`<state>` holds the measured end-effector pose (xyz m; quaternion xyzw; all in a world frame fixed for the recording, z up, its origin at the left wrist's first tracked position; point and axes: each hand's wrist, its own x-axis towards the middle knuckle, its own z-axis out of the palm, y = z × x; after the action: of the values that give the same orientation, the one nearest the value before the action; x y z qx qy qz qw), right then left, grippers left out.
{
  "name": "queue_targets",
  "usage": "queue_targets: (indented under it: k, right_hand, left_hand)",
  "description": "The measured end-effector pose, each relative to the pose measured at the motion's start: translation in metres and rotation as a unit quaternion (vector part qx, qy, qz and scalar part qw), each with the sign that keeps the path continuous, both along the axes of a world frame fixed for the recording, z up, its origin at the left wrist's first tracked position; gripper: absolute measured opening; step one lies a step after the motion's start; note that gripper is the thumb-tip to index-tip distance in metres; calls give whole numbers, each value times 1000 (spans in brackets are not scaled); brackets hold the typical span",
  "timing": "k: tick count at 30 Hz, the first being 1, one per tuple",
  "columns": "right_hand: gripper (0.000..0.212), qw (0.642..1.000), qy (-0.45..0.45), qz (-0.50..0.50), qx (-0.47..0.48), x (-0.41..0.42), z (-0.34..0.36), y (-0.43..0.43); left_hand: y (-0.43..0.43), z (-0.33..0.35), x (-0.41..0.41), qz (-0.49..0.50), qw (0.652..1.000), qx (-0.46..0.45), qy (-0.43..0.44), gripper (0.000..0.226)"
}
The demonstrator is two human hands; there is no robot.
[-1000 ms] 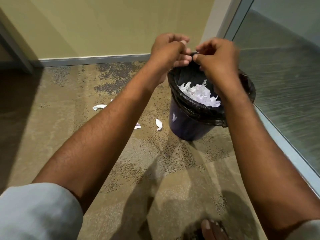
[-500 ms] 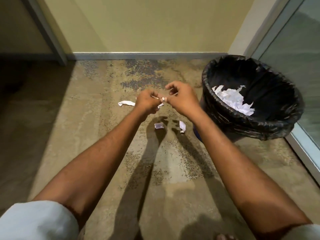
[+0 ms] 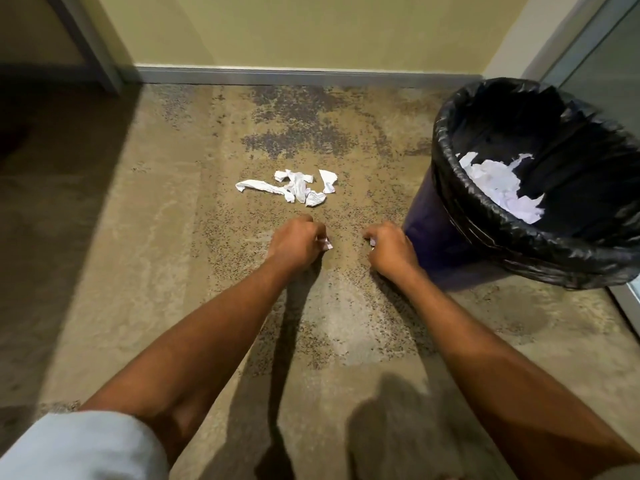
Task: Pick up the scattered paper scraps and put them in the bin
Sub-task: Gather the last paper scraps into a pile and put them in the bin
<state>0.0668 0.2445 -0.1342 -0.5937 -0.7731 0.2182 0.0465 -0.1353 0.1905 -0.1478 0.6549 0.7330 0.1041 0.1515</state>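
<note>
The carpeted floor carries everything here. On it, at the right, stands the bin, lined with a black bag. Its mouth is open and a heap of white paper already lies inside.

Both bare forearms reach forward and down. The right hand is low, just beside the bin's wall. The left hand sits a little apart from it, further left. Each grip is closed on paper: the left pinches a small white bit at its fingertips, and the right pinches another small bit. Whether more paper is tucked in either palm cannot be told.

The remaining cluster of scraps lies on the floor ahead of the hands, toward the wall, almost straight beyond the left hand and well left of the bin. Its longest piece, a twisted strip, runs crosswise, left to right, tilting slightly toward the person at its right end.

The left hand looks the nearer one to the cluster and would only need to reach forward. The right is better placed to lift up and rightward over the rim. With both grips occupied, the held bits probably go in the bin first.
</note>
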Motion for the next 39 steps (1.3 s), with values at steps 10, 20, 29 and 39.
queue_targets:
  k: [10,20,29,39]
  right_hand:
    - [36,992,128,-9,22,-66,3,25]
    - [67,991,104,80,24,-125,-14,53]
    - [15,987,124,46,91,-129,-31,57]
    - [13,971,144,17,188,-132,-52,44]
  left_hand:
    - [12,6,-55,159,983,61,-62,16]
    - [43,7,-110,210,976,5,-50,24]
    - [59,-7,-127,245,964,49,-91,18]
    - [76,0,-117,144,971,71,-175,67]
